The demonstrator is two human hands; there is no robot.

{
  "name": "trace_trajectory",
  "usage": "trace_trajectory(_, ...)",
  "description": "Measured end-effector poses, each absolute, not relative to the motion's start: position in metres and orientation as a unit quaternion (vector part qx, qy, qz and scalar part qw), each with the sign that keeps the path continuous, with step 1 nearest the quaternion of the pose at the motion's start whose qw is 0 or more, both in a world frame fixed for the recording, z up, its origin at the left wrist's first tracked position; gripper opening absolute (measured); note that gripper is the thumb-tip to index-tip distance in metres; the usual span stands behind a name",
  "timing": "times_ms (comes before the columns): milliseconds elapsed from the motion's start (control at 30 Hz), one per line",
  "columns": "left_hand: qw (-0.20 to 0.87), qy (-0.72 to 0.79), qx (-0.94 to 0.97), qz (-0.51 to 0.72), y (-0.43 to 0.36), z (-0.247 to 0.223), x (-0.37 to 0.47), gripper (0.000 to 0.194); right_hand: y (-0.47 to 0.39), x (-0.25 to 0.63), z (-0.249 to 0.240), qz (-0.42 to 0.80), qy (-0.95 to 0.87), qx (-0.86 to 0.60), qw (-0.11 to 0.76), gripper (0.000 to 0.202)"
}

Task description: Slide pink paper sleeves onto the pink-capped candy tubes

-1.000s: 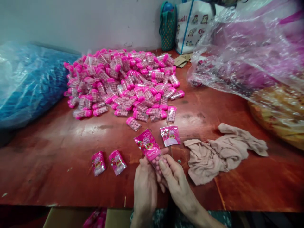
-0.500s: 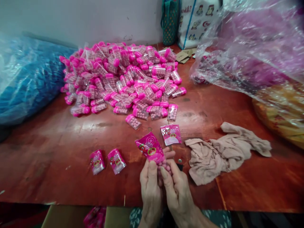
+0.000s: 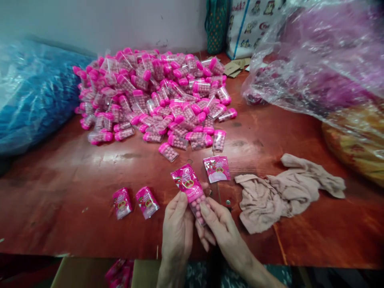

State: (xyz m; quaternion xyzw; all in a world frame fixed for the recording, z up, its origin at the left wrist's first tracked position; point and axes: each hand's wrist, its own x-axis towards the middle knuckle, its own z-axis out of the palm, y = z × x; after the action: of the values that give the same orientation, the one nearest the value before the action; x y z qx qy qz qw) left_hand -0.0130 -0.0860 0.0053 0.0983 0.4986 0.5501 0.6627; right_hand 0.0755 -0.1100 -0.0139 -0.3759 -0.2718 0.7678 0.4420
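A clear container of pink balls (image 3: pixel 198 209) is held near the table's front edge, its upper end inside a shiny pink printed sleeve (image 3: pixel 188 182). My left hand (image 3: pixel 178 224) is closed on the sleeve's lower left edge with thumb and fingers. My right hand (image 3: pixel 220 224) grips the container from the right, thumb on its front. Just behind lies a flat pink sleeve (image 3: pixel 216 169). Two sleeved containers, one at the left (image 3: pixel 122 203) and one beside it (image 3: pixel 147 203), rest on the table.
Behind is a large pile of pink-capped containers (image 3: pixel 150 96). A blue-filled plastic bag (image 3: pixel 36 96) lies left, a beige cloth (image 3: pixel 279 196) right, and a clear bag with pink contents (image 3: pixel 324 60) at the back right. Cardboard pieces (image 3: pixel 232 69) lie near a printed bag (image 3: pixel 246 30).
My left hand has shifted left and its grip has opened up around the container. More of the container shows below the sleeve, and my right hand's fingers now reach beneath it.
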Motion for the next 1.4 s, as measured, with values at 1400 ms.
trace_trajectory(1400, 0.627, 0.540, 0.149, 0.542, -0.056, -0.001, -0.029, 0.013, -0.097, 0.092, 0.001, 0.623, -0.572, -0.463, 0.265, 0.022)
